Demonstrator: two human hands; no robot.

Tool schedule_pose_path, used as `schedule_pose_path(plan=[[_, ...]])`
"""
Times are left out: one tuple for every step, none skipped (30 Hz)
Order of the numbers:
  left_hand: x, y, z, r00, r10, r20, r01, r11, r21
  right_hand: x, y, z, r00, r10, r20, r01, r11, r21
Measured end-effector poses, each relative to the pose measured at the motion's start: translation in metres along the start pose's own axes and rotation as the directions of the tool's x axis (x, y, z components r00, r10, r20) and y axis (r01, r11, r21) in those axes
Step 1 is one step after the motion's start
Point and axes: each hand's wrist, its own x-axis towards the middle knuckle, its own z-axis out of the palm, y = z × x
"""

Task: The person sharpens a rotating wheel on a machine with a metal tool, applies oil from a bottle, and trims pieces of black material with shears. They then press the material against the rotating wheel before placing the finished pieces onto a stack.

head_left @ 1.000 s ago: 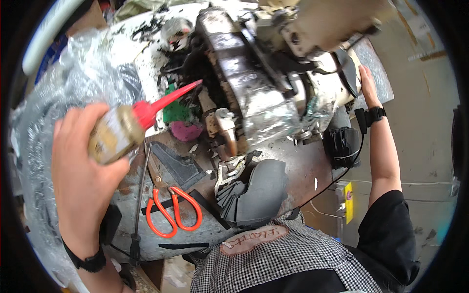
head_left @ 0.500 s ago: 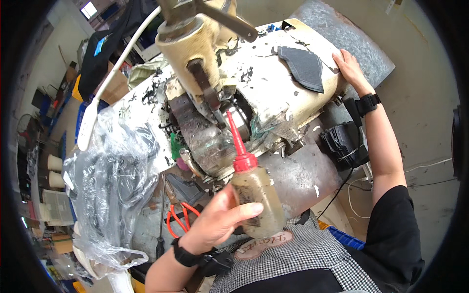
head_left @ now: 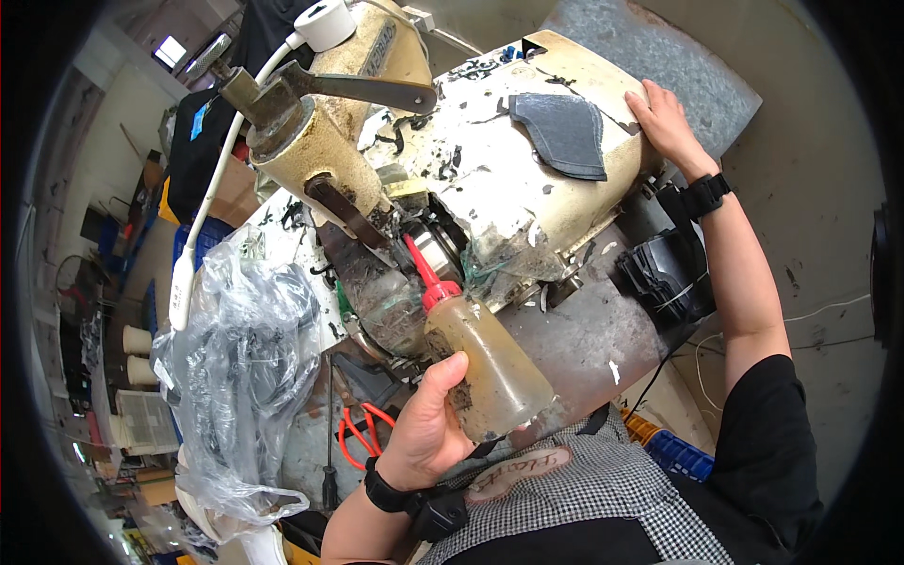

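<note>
My left hand (head_left: 428, 424) is wrapped round a squeeze oil bottle (head_left: 490, 367) with a cloudy, stained body and a red nozzle. The bottle tilts, its nozzle tip up against or close to the shiny metal drum (head_left: 435, 252) under the head of a worn cream machine (head_left: 311, 155); contact cannot be made out. On the far right end of the machine's cream bed lies my right hand (head_left: 669, 127), flat, with fingers outstretched and nothing in it. Beside that hand, a dark grey curved cut piece (head_left: 562, 137) rests on the bed.
Black scraps litter the bed. A clear plastic bag (head_left: 245, 367) of dark pieces sits at left, near red-handled scissors (head_left: 363, 433) and a screwdriver (head_left: 330, 480). A white cable (head_left: 209, 198) hangs beside the machine head. A blue crate (head_left: 683, 457) stands low at right.
My left hand has tipped the bottle further, its nozzle now leaning left at the drum. The whole view has shifted, showing more of the machine head. My right hand still rests on the bed.
</note>
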Motion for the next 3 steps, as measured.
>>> schedule_pose_path(plan=[[0.0002, -0.001, -0.0005, 1.0, 0.0, 0.001, 0.0, 1.0, 0.002, -0.0003, -0.0013, -0.0002, 1.0, 0.01, 0.003, -0.01, 1.0, 0.0], [0.0007, -0.0033, -0.0014, 0.997, 0.029, -0.071, -0.02, 0.993, 0.117, -0.0006, -0.003, -0.0002, 1.0, 0.02, 0.007, -0.02, 1.0, 0.001], [0.0024, -0.0062, -0.003, 0.988, 0.062, -0.138, -0.029, 0.972, 0.232, -0.001, -0.0024, -0.001, 1.0, 0.022, 0.004, -0.022, 1.0, 0.0]])
